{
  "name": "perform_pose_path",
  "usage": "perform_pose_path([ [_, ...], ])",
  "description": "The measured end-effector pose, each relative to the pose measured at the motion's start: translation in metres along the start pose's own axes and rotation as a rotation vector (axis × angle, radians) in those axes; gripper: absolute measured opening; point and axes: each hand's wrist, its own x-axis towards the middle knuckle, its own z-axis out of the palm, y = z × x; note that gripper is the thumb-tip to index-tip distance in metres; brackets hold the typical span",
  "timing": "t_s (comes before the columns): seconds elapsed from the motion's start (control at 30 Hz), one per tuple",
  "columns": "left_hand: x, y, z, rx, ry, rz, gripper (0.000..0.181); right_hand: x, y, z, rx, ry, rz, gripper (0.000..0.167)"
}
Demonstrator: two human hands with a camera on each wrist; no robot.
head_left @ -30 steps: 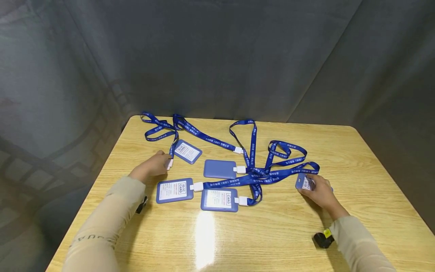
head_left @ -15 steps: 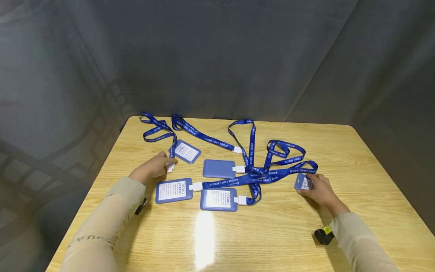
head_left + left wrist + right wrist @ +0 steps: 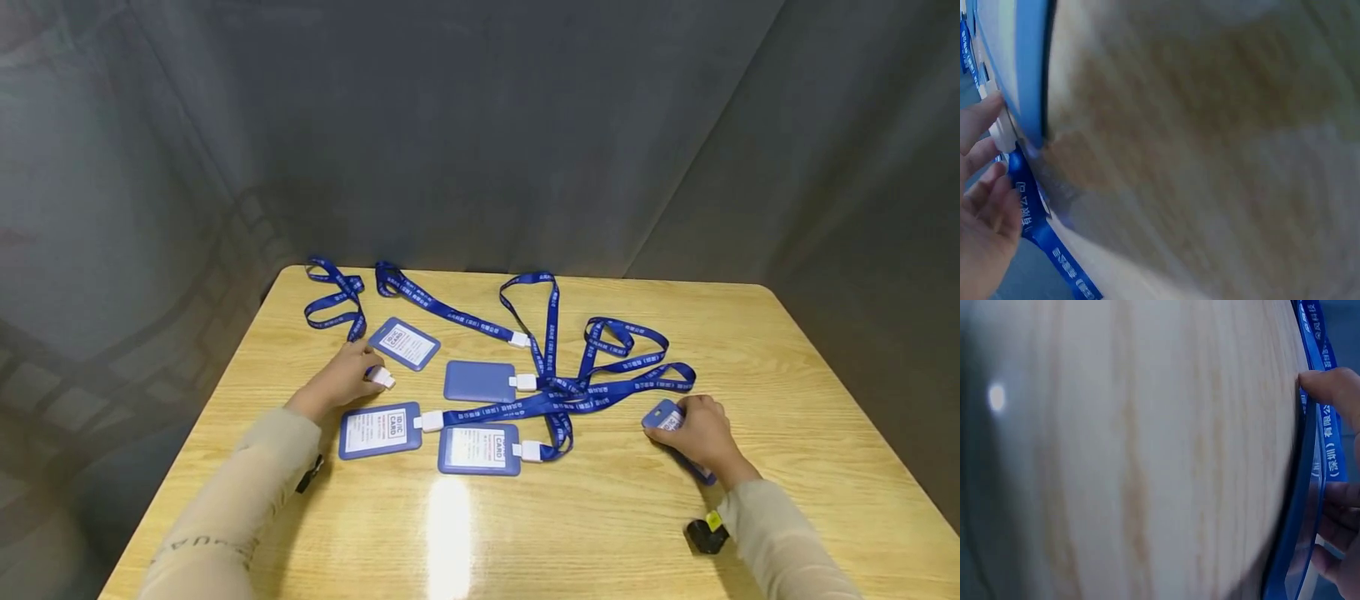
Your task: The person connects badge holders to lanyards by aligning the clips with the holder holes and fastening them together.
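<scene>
My left hand [image 3: 341, 382] pinches the white clip [image 3: 383, 377] of a blue lanyard [image 3: 352, 293], whose strap loops away behind the fingers. The left wrist view shows thumb and fingers on that clip [image 3: 1002, 128], with the strap [image 3: 1034, 215] hanging past the palm. At the right of the table my right hand [image 3: 705, 432] grips a blue badge holder [image 3: 662, 415] by its edges, tilted. The right wrist view shows this badge holder [image 3: 1300, 512] edge-on, thumb on one side, fingers on the other. A loose badge holder [image 3: 405, 343] lies just beyond the left hand.
Three badge holders lie clipped to lanyards mid-table: one face up [image 3: 380, 431], another face up [image 3: 478, 450], one showing its plain blue side [image 3: 478, 382]. Their straps [image 3: 592, 396] cross and overlap. Another lanyard's white clip [image 3: 519, 339] lies behind them. A dark curtain [image 3: 480, 150] stands behind the table [image 3: 600, 533].
My left hand has turned the white clip to point rightward and drawn the strap off the loose badge holder. My right hand has angled its badge holder, so more of it shows below the hand.
</scene>
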Motion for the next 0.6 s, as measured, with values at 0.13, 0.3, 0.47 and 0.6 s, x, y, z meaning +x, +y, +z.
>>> perform_pose_path([
  [0.13, -0.004, 0.004, 0.002, 0.009, 0.061, -0.042, 0.04, 0.003, -0.004, -0.003, -0.035, -0.015, 0.006, 0.075],
  [0.3, -0.004, 0.011, 0.002, -0.036, 0.037, -0.117, 0.036, 0.007, -0.011, -0.009, 0.049, -0.078, 0.086, 0.07],
  [0.47, -0.001, 0.013, 0.0, -0.09, 0.041, -0.142, 0.028, 0.007, -0.017, -0.011, 0.072, -0.141, 0.126, 0.074],
  [0.6, 0.0, 0.013, 0.0, -0.099, 0.026, -0.145, 0.025, 0.007, -0.021, -0.013, 0.041, -0.13, 0.071, 0.069],
])
